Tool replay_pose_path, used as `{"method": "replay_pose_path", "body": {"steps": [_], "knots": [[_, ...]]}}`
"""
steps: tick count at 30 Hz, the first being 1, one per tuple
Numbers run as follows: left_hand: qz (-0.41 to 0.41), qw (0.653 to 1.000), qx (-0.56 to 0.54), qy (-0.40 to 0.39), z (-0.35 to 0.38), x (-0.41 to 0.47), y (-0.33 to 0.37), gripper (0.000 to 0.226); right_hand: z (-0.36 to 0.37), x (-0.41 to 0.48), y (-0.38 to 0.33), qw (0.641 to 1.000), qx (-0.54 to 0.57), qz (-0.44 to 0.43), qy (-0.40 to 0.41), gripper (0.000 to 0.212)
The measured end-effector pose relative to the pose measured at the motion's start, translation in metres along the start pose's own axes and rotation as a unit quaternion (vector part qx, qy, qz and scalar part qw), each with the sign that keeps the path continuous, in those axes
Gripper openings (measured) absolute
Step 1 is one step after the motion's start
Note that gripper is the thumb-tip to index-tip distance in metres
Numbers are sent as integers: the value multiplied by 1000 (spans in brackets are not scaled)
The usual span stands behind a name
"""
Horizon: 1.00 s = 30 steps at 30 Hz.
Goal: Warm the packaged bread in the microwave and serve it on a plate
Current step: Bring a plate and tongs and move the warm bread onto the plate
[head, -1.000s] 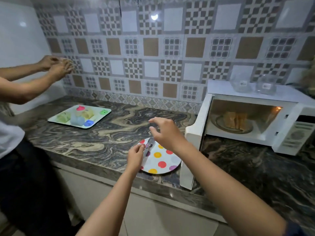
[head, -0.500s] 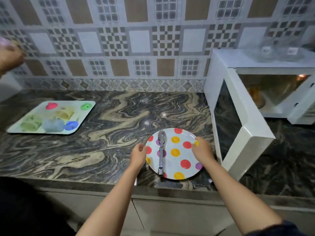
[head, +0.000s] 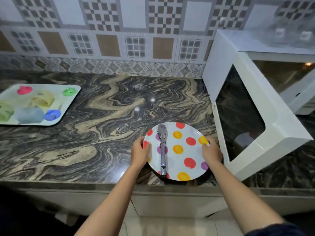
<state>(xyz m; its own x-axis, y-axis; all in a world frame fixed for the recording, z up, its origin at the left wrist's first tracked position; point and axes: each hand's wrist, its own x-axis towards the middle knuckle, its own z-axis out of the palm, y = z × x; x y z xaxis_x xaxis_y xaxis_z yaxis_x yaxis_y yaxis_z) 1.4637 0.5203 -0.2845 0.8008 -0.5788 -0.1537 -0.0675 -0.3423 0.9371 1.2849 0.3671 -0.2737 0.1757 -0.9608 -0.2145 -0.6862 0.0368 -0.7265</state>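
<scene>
Both hands have closed on the plate (head: 177, 150): left hand (head: 140, 150) grips the rim at 9 o'clock, right hand (head: 211, 151) at 3 o'clock, fingers curled on its edge. Tongs (head: 162, 150) lie on it. The microwave (head: 252, 106) door stands open at 2 o'clock; bread not visible. Judged next: move plate toward it.

The plate (head: 185, 150) sits at the counter's (head: 105, 116) front edge, tongs (head: 162, 149) lying on its left half. The left hand (head: 140, 151) touches the plate's left rim, the right hand (head: 211, 153) its right rim. Right of the plate stands the microwave (head: 238, 48), its door (head: 252, 113) swung forward, just beside the plate. Far left of the plate lies a tray (head: 71, 97) holding what seem to be cups.
</scene>
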Motion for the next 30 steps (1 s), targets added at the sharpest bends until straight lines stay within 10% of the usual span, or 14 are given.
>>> {"method": "replay_pose_path", "body": {"steps": [8, 30], "knots": [[-4, 996, -90, -13, 0, -10, -1, 54, 6, -14, 6, 992, 123, -7, 9, 38], [3, 988, -128, 88, -72, -209, -11, 47, -37, -181, 67, 965, 250, -66, -47, 34]]}}
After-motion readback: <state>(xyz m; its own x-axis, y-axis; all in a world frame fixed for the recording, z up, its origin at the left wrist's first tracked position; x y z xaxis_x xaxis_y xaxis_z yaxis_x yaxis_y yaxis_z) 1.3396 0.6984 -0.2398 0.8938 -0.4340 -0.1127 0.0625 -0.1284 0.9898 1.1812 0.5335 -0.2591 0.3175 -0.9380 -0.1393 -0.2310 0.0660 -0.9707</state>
